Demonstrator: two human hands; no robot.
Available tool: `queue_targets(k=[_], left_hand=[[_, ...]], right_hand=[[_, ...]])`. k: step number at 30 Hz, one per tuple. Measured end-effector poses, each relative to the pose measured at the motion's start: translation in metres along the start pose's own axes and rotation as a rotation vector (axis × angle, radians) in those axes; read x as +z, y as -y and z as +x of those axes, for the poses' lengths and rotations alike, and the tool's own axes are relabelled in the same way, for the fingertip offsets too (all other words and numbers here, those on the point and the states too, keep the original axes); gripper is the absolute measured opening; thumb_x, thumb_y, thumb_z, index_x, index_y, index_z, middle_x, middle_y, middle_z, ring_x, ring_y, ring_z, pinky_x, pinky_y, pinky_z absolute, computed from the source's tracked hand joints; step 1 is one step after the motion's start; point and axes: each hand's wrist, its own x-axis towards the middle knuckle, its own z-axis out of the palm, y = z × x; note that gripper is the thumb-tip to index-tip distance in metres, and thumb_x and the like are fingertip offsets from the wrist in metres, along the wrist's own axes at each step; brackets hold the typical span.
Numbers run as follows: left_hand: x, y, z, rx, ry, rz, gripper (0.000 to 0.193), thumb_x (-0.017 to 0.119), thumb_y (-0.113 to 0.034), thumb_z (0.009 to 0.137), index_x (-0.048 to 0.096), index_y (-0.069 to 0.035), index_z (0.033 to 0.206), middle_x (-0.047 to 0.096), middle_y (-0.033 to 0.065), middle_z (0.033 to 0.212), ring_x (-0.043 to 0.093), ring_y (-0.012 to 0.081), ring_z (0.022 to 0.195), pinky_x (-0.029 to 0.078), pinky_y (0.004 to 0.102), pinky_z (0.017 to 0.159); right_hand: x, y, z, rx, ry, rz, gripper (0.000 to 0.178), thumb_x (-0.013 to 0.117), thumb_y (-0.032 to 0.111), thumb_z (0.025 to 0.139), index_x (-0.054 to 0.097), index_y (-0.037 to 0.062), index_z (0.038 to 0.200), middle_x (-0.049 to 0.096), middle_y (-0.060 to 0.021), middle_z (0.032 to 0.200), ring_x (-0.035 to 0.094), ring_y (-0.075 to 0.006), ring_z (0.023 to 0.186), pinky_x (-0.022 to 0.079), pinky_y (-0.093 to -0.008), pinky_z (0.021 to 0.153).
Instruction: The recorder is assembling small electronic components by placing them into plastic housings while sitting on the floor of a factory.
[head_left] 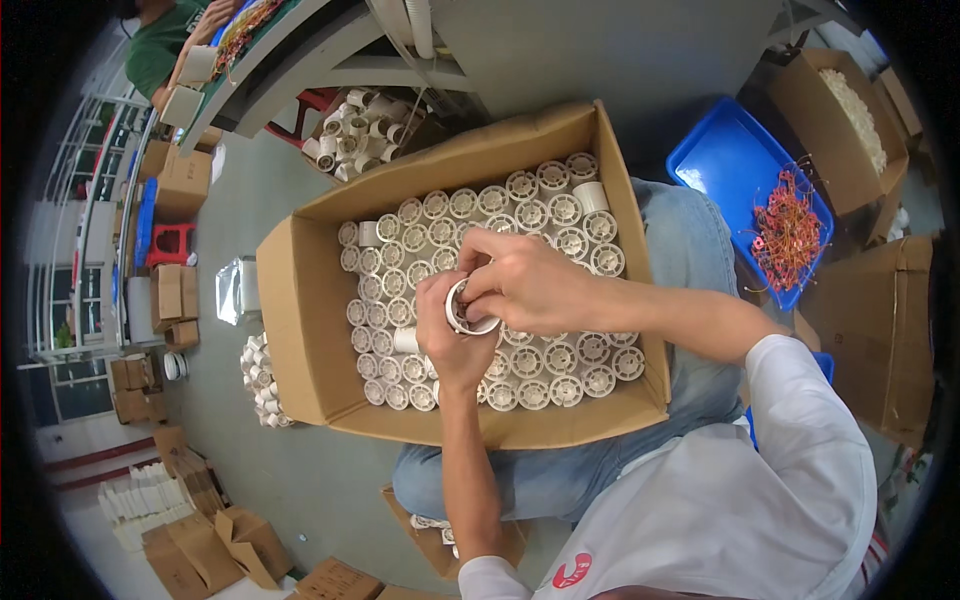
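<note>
My left hand point(447, 325) is closed round a white round plastic housing point(456, 318), holding it up over the open cardboard box point(290, 335). My right hand point(522, 283) reaches over from the right, its fingertips bent down into the open end of that housing. What those fingertips pinch, if anything, is hidden inside. Under both hands, rows of white cylindrical housings point(535, 393) stand upright in the box, their round slotted ends facing up. A few lie on their sides, such as the white cylinder point(405, 340) beside my left hand.
A blue tray point(712, 150) at the right holds a tangle of red and orange wires point(785, 235). Behind the box stands another carton of loose white cylinders point(355, 130). More cartons point(185, 185) line the left. A person in green point(155, 55) works at the upper left.
</note>
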Motion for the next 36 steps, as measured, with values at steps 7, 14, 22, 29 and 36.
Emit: queue_targets(k=[7,14,22,29,36], left_hand=[[0.003,0.003,-0.003,-0.052,0.013,-0.076,0.051,0.078,0.004,0.061,0.055,0.0,0.107,0.057,0.0087,0.095,0.058,0.018,0.083,0.048,0.0268,0.073],[0.003,0.013,-0.012,-0.26,0.059,-0.291,0.085,0.084,-0.008,0.061,0.035,-0.001,0.131,0.046,0.0125,0.121,0.052,0.0228,0.109,0.045,0.0336,0.092],[-0.028,0.062,-0.043,-0.572,0.753,0.451,0.065,0.082,-0.027,0.068,0.05,0.003,0.117,0.055,0.0294,0.109,0.056,0.0416,0.106,0.048,0.0435,0.087],[0.005,0.081,-0.072,-0.842,1.082,0.439,0.086,0.078,-0.057,0.065,0.047,0.009,0.111,0.065,0.0253,0.103,0.065,0.0363,0.096,0.051,0.0432,0.082],[0.01,0.103,-0.078,-0.769,0.977,0.388,0.088,0.077,-0.058,0.064,0.046,0.009,0.112,0.063,0.0276,0.105,0.063,0.0376,0.098,0.05,0.0435,0.084]], right_hand=[[-0.011,0.003,-0.007,0.032,-0.004,0.038,0.016,0.07,0.009,0.075,0.069,0.0023,0.089,0.06,-0.0123,0.101,0.062,-0.0278,0.086,0.051,-0.0352,0.073],[-0.006,0.01,-0.007,-0.111,0.009,-0.138,0.045,0.075,0.009,0.069,0.054,0.0042,0.108,0.061,-0.0134,0.103,0.064,-0.029,0.09,0.052,-0.0368,0.075],[-0.122,-0.005,0.056,-0.153,-0.715,-0.006,0.052,0.063,0.002,0.084,0.032,-0.0008,0.126,0.058,-0.0128,0.107,0.058,-0.0166,0.095,0.048,-0.0281,0.082],[-0.241,-0.039,0.207,-0.43,-1.118,-0.481,0.046,0.065,0.019,0.082,0.044,0.0007,0.119,0.06,-0.0237,0.103,0.06,-0.0381,0.09,0.048,-0.0411,0.08],[-0.269,-0.057,0.263,0.037,-0.5,-0.252,0.075,0.058,0.037,0.084,0.027,-0.0061,0.137,0.063,-0.0309,0.1,0.061,-0.045,0.092,0.048,-0.0503,0.081]])
